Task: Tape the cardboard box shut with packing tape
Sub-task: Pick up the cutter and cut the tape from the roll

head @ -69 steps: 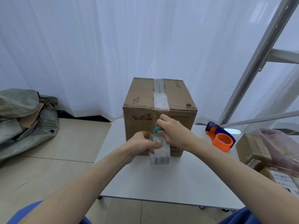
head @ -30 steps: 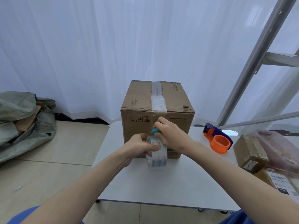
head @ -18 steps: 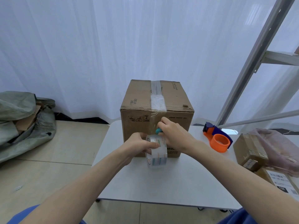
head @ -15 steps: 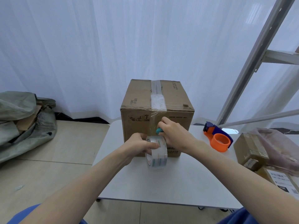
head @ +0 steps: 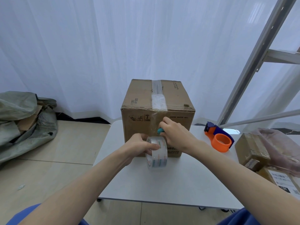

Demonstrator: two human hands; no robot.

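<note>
A closed brown cardboard box (head: pixel 138 101) stands on the white table (head: pixel 178 181), with a strip of clear tape (head: pixel 158 98) along its top seam and down the front face. My left hand (head: pixel 140 146) grips a roll of clear packing tape (head: pixel 157 157) held upright in front of the box. The tape runs from the roll up to the box front. My right hand (head: pixel 175 133) holds a small teal cutter (head: pixel 160 131) against that stretch of tape, just above the roll.
An orange and blue tape dispenser (head: pixel 219 138) lies on the table at the right. Small cardboard parcels (head: pixel 251 148) and a pink plastic bag (head: pixel 280 146) sit at the right edge. A metal ladder (head: pixel 253 59) leans behind. Grey sacks (head: pixel 21 120) lie on the floor at left.
Both hands stay in front of the box. The roll has sunk a little lower, and my right hand with the teal cutter has shifted slightly on the tape above it.
</note>
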